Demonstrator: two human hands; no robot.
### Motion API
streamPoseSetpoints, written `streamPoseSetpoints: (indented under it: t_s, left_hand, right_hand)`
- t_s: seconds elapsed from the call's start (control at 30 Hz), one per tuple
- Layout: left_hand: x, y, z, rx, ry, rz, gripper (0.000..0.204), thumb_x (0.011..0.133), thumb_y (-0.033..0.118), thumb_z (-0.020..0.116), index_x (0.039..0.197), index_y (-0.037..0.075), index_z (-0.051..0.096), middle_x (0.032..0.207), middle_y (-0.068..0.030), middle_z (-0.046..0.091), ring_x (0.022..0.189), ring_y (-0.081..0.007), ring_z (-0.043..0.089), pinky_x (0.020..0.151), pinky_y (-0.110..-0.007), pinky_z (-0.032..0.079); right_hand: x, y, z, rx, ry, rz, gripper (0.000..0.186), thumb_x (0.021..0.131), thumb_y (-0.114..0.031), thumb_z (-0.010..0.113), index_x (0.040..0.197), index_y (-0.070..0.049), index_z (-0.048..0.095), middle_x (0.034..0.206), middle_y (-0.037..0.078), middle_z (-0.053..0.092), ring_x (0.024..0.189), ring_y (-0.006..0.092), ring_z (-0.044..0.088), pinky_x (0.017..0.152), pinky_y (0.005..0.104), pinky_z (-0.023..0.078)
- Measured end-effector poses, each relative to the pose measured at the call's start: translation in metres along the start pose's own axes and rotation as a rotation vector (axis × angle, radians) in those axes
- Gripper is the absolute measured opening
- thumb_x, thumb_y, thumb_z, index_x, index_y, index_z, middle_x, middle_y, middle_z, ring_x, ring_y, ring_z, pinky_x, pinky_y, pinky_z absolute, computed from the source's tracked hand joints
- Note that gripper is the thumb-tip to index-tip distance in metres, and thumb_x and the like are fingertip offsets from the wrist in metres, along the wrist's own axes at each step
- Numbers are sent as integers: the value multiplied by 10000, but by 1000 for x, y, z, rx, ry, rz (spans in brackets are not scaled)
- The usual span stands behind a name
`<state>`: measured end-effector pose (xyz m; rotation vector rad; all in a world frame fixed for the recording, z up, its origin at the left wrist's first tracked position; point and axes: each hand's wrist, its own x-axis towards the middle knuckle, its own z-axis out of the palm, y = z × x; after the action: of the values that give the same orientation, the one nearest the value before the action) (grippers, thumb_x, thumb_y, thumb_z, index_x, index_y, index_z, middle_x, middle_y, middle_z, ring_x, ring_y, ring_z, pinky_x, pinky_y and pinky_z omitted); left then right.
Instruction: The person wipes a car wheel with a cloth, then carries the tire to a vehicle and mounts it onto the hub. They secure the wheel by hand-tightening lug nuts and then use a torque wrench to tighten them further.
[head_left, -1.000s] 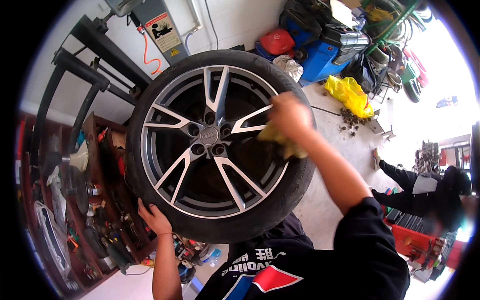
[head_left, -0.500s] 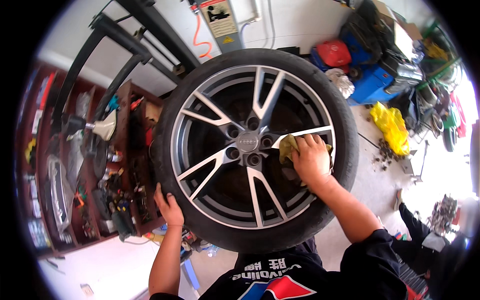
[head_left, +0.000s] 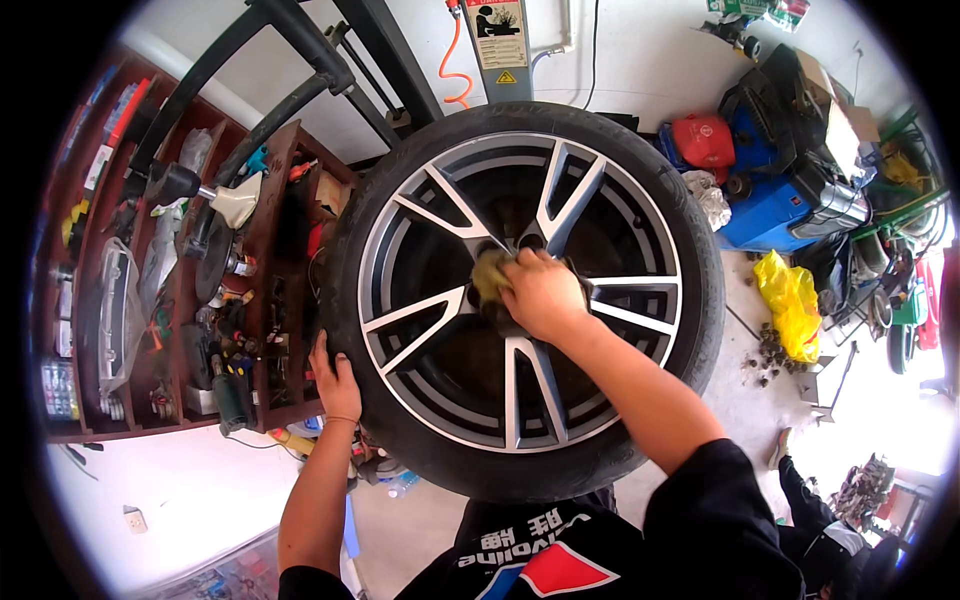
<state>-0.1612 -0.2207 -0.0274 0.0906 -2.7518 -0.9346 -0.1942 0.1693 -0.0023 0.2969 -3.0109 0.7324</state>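
Note:
A car wheel lies face up before me, its black tire (head_left: 700, 300) around a grey-and-silver alloy rim with split spokes (head_left: 510, 400). Over the hub, my right hand (head_left: 543, 293) is closed on an olive-yellow cloth (head_left: 490, 278) and presses it to the wheel's middle. The cloth and hand cover the centre cap and most of the bolt holes. My left hand (head_left: 335, 382) rests against the tire's outer edge at lower left, thumb and fingers apart; part of the fingers is hard to see.
Left stands a dark red shelf (head_left: 155, 425) crowded with tools. Black machine arms (head_left: 265, 120) rise at upper left, beside a grey post (head_left: 503, 60). Right are a blue case (head_left: 775, 215), a yellow bag (head_left: 790, 300) and small dark parts on the floor. Another person's leg (head_left: 800, 495) shows lower right.
My right hand has moved the cloth from the right-hand spoke leftward to the hub. My left hand stays at the tire's edge. The whole view has shifted and tilted slightly.

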Motion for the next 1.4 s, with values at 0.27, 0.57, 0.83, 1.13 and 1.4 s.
streamPoseSetpoints:
  t_s: [0.27,0.57,0.83,1.13,1.4]
  left_hand:
    - [-1,-3,2,-33,23,10,518,966,121,505,1468,4,453,1453,-222,463,1364,-395,447,1175,-427,325]
    - [-3,-4,4,31,11,24,523,972,111,495,1479,-3,439,1475,-236,452,1365,-410,440,1178,-438,311]
    - [-3,0,1,59,-13,43,530,980,128,459,1489,-13,418,1462,-253,452,1351,-418,448,1160,-442,330]
    - [-2,-8,7,8,22,30,533,966,116,478,1481,-11,427,1455,-252,448,1353,-422,446,1157,-445,335]
    - [-1,-7,3,-10,15,59,521,972,125,489,1472,-7,435,1452,-246,449,1358,-421,444,1153,-453,345]
  right_hand:
    - [51,67,-75,-109,454,261,428,942,-321,623,1291,-74,631,1343,176,594,1213,373,568,987,463,504]
    - [48,8,30,26,313,708,802,955,-394,607,1509,107,314,1389,362,444,1169,443,577,994,457,511]
    - [114,50,-13,-18,536,914,642,960,-217,531,1467,139,363,1392,372,461,1181,426,564,1013,451,492]
    - [73,8,23,-110,366,920,727,960,-401,572,1442,117,406,1173,275,580,997,347,667,771,382,591]
    - [-33,0,-95,-186,51,398,364,903,-281,639,1190,-60,606,1157,183,625,1035,347,647,857,438,576]
